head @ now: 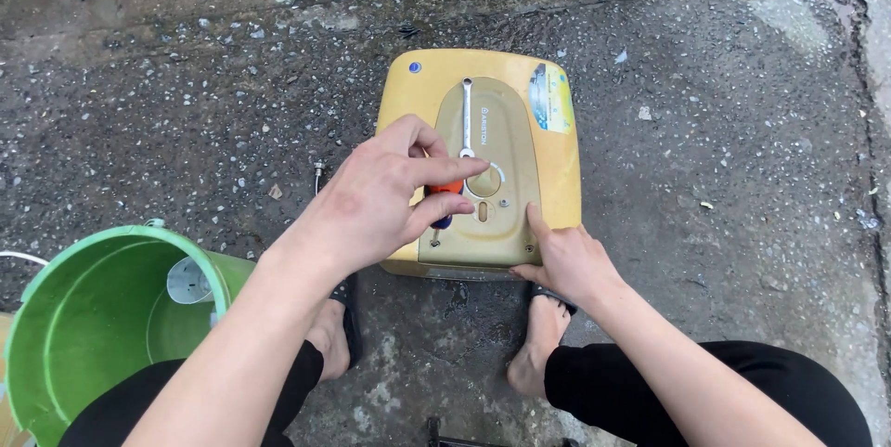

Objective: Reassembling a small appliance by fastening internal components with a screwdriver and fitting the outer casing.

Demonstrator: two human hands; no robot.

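Nearest the lens: forearms, black trousers, sandalled feet (534, 340) on wet concrete. Far left of the left hand, green bucket (102, 326), tipped. Left hand (376, 196) curled round an orange-handled screwdriver (445, 194), index finger stretched out over it, tip hidden under the palm. Beneath and beyond that hand, yellow water heater casing (557, 168), flat on the ground. Silver spanner (467, 117) just past the fingertips, lying on the casing. Right hand (566, 261) half-open, gripping the casing's near edge, thumb on top.
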